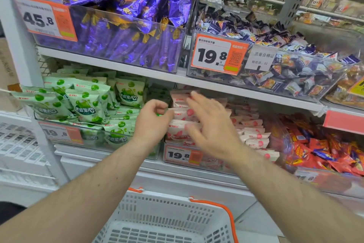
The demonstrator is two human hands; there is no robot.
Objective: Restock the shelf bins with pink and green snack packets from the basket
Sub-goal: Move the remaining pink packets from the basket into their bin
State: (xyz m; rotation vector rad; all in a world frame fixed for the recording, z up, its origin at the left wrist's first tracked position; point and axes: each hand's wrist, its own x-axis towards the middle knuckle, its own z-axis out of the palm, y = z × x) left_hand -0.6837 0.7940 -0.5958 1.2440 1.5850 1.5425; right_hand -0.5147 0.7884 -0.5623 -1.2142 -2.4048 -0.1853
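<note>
Green snack packets [86,105] fill the left clear bin [59,134] on the lower shelf. To its right, pink packets [254,134] lie stacked in the neighbouring bin [177,156]. My left hand [151,122] hovers at the gap between the two bins with fingers curled, and I cannot tell whether it pinches anything. Blurred by motion, my right hand [210,124] is spread open over the left end of the pink pile. Below my arms sits the white basket [167,221] with an orange handle; the part of it in view shows no packets.
A bin of purple foil bags [122,26] and a bin of small mixed wrappers [275,61] stand on the shelf above. Red packets [325,150] fill the bin right of the pink one. Price tags hang on the bin fronts. A white shelf post [23,65] rises at left.
</note>
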